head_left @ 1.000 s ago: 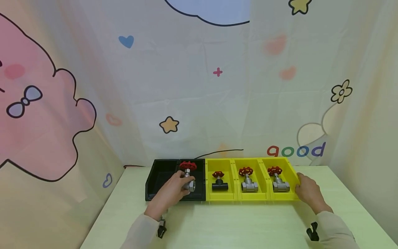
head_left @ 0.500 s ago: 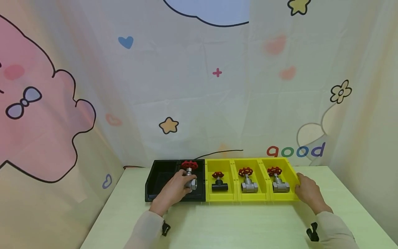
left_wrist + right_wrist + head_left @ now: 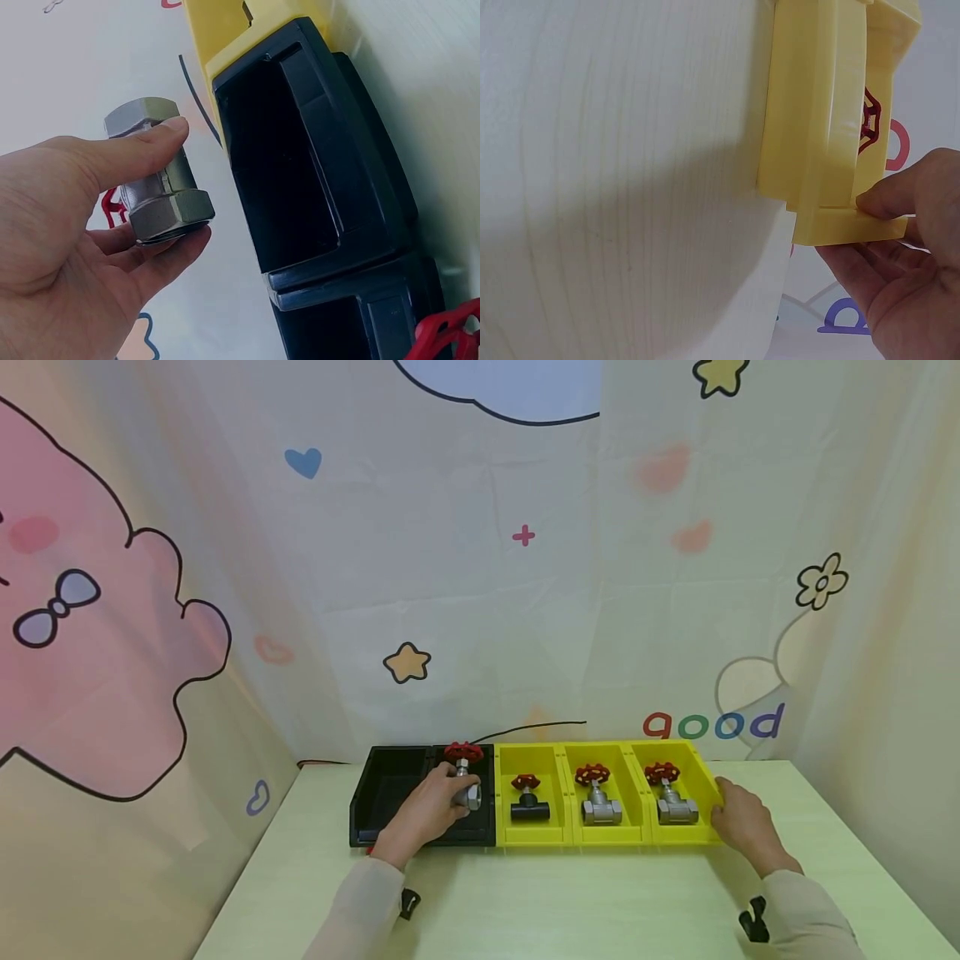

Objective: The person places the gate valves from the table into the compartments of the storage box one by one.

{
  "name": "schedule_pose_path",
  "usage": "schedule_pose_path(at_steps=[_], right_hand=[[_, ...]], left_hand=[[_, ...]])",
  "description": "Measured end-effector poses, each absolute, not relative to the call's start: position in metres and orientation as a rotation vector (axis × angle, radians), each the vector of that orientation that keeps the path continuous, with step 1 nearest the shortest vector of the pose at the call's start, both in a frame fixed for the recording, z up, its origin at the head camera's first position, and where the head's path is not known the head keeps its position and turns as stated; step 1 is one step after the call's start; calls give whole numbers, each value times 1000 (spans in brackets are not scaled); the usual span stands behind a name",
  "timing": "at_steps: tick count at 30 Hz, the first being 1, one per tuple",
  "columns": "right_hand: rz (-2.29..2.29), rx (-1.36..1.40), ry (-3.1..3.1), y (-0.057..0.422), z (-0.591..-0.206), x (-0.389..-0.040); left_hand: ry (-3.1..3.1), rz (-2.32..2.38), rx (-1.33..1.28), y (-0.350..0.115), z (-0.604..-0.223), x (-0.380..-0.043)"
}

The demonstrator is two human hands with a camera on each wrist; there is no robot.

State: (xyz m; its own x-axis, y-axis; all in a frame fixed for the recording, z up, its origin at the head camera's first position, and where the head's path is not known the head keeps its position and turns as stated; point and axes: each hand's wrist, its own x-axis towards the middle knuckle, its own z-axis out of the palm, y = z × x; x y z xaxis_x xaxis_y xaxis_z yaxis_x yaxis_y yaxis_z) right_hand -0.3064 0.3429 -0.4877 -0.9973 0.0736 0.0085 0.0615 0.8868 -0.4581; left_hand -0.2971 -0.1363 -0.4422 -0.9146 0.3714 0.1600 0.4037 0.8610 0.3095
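My left hand (image 3: 429, 806) grips a silver gate valve (image 3: 469, 797) by its hexagonal body, red handwheel upward, over the right black bin (image 3: 487, 827). In the left wrist view, the thumb lies across the valve body (image 3: 157, 176) and the fingers support it from below; most of the red handwheel is hidden behind the hand. My right hand (image 3: 746, 822) pinches the outer side wall of the rightmost yellow bin (image 3: 712, 835), with the thumb inside and the fingers outside, as the right wrist view shows.
Yellow bins hold a black-bodied valve (image 3: 530, 808) and two silver valves, the middle one (image 3: 602, 811) and the right one (image 3: 678, 810). The left black bin (image 3: 390, 785) adjoins. A red handwheel (image 3: 450, 330) shows before the black bins. A curtain hangs behind the table (image 3: 570, 902).
My left hand has shifted to the right and slightly up with the gate valve. A bit of red has come into view beside the left wrist. The right hand stays put.
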Motion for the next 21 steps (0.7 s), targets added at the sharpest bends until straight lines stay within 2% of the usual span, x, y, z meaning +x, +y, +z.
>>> schedule_pose_path(at_steps=[21], right_hand=[[705,-86,-3006,343,-489,-305]], left_hand=[[-2968,-549,-596,-135,-462,-315]])
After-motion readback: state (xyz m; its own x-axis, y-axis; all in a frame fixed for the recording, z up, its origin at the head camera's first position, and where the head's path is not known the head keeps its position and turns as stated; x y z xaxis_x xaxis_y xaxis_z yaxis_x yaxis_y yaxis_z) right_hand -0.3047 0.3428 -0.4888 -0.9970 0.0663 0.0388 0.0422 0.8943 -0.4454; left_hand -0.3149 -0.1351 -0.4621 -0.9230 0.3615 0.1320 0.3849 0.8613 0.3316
